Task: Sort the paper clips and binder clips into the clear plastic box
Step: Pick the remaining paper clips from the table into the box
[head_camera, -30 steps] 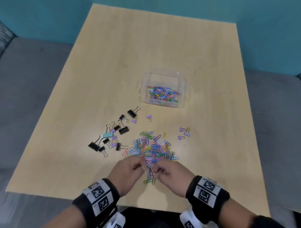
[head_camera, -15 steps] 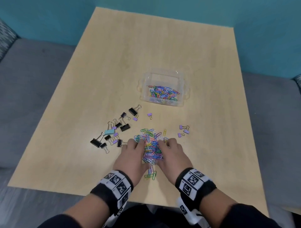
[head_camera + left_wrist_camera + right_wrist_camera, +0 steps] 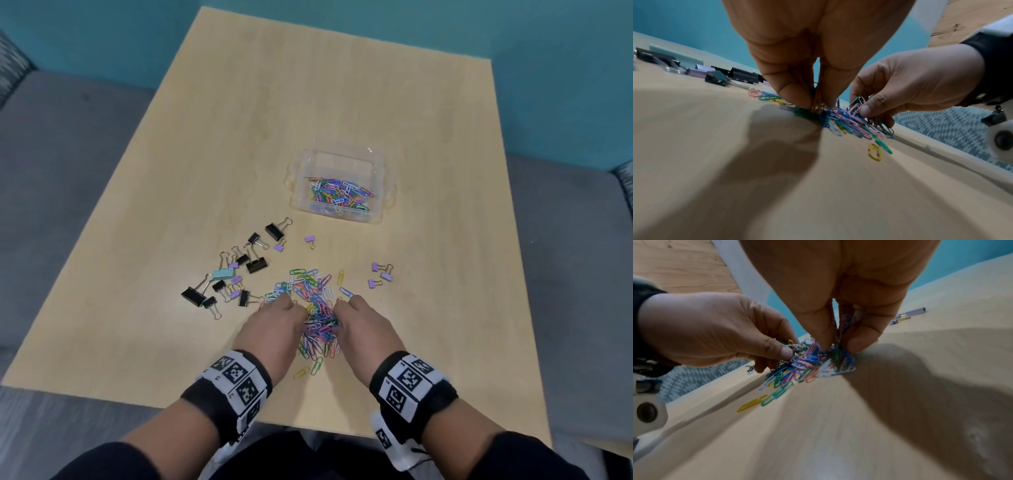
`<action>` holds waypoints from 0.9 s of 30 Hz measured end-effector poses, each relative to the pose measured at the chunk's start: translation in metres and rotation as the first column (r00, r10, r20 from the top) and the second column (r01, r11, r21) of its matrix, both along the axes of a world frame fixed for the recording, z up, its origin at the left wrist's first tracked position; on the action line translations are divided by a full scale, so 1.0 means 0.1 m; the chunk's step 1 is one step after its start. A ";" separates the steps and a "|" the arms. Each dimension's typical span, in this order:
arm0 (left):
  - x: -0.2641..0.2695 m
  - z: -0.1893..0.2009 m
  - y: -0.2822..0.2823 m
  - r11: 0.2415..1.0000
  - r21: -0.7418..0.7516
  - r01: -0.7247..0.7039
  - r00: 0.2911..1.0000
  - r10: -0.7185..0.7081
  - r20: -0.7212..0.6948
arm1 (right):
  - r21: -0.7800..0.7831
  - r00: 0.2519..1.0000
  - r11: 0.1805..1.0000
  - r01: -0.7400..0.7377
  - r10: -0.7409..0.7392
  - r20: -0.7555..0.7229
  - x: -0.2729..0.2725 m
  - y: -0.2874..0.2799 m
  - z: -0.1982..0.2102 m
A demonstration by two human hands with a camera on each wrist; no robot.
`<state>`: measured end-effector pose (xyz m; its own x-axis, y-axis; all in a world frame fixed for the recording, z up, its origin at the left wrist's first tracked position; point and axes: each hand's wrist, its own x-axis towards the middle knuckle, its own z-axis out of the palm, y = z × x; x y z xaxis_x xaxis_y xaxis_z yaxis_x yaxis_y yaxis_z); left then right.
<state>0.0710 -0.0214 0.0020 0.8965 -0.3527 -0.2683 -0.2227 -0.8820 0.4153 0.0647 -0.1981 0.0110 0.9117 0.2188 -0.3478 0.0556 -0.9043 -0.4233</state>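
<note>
A heap of coloured paper clips [image 3: 313,298] lies near the table's front edge. My left hand [image 3: 274,325] and right hand [image 3: 359,325] sit on either side of it, fingers curled down and pinching bunches of clips [image 3: 818,105] [image 3: 840,344]. Black, mint and purple binder clips [image 3: 236,274] lie scattered to the left of the heap; three small purple ones [image 3: 380,275] lie to its right. The clear plastic box [image 3: 376,171] stands further back, with coloured paper clips inside it.
The wooden table [image 3: 308,102] stands against a teal wall [image 3: 102,34], with grey floor on both sides. A yellow clip [image 3: 301,372] and a green clip [image 3: 317,366] lie loose nearest the front edge.
Both hands moved forward from the near end of the heap onto its middle, then closed their fingers and drew the clips together into a tighter bunch.
</note>
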 end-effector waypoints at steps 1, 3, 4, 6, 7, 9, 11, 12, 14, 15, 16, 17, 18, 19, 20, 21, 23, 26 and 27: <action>0.00 0.01 0.01 1.000 -0.015 -0.011 1.000 0.011 0.006 | 0.003 1.000 1.000 0.008 -0.008 -0.011 0.01 0.00 0.02; 0.01 0.04 0.01 0.999 -0.033 -0.035 0.999 0.035 0.003 | 0.018 0.999 1.000 0.024 -0.023 -0.032 0.03 -0.01 0.06; 0.02 0.05 0.01 0.998 -0.045 -0.046 0.999 0.046 -0.005 | 0.032 0.999 0.999 0.035 -0.033 -0.039 0.04 -0.01 0.07; 0.04 0.11 0.02 0.993 -0.084 -0.078 0.997 0.077 -0.023 | 0.082 0.997 0.995 0.064 -0.060 -0.050 0.07 -0.04 0.10; 0.05 0.13 0.02 0.990 -0.103 -0.094 0.995 0.092 -0.030 | 0.112 0.995 0.991 0.079 -0.072 -0.063 0.08 -0.05 0.11; 0.08 0.17 0.04 0.982 -0.141 -0.124 0.992 0.119 -0.049 | 0.165 0.991 0.980 0.107 -0.092 -0.098 0.11 -0.08 0.14; 0.12 0.19 0.07 0.969 -0.181 -0.171 0.983 0.156 -0.097 | 0.228 0.975 0.956 0.183 -0.147 -0.163 0.14 -0.13 0.15; 0.15 0.21 0.08 0.961 -0.194 -0.195 0.976 0.172 -0.131 | 0.266 0.959 0.933 0.241 -0.188 -0.210 0.15 -0.15 0.15; 0.20 0.24 0.11 0.945 -0.218 -0.244 0.958 0.200 -0.203 | 0.307 0.921 0.889 0.340 -0.249 -0.299 0.18 -0.20 0.14; 0.23 0.25 0.13 0.933 -0.231 -0.275 0.946 0.220 -0.239 | 0.311 0.906 0.875 0.371 -0.267 -0.329 0.19 -0.23 0.13; 0.26 0.26 0.14 0.913 -0.256 -0.319 0.928 0.246 -0.281 | 0.322 0.892 0.859 0.398 -0.280 -0.356 0.20 -0.25 0.11; 0.29 0.27 0.16 0.879 -0.292 -0.378 0.900 0.274 -0.339 | 0.338 0.874 0.837 0.431 -0.293 -0.388 0.22 -0.27 0.11; 0.31 0.29 0.16 0.832 -0.335 -0.442 0.865 0.297 -0.404 | 0.365 0.852 0.803 0.471 -0.306 -0.426 0.23 -0.28 0.11; 0.34 0.31 0.16 0.786 -0.367 -0.497 0.830 0.309 -0.464 | 0.389 0.830 0.769 0.507 -0.314 -0.461 0.26 -0.29 0.13; 0.38 0.34 0.16 0.749 -0.390 -0.536 0.804 0.311 -0.506 | 0.416 0.814 0.735 0.535 -0.318 -0.486 0.30 -0.29 0.17; 0.44 0.37 0.15 0.724 -0.407 -0.557 0.789 0.308 -0.531 | 0.437 0.806 0.709 0.553 -0.321 -0.498 0.36 -0.29 0.21; 0.61 0.42 0.10 0.685 -0.447 -0.575 0.782 0.300 -0.546 | 0.483 0.811 0.672 0.562 -0.333 -0.481 0.51 -0.29 0.31; 1.03 0.50 -0.03 0.632 -0.513 -0.580 0.801 0.331 -0.498 | 0.544 0.832 0.633 0.551 -0.374 -0.409 0.88 -0.30 0.44; 1.20 0.53 -0.09 0.623 -0.535 -0.570 0.815 0.346 -0.464 | 0.554 0.841 0.634 0.540 -0.394 -0.370 1.04 -0.31 0.47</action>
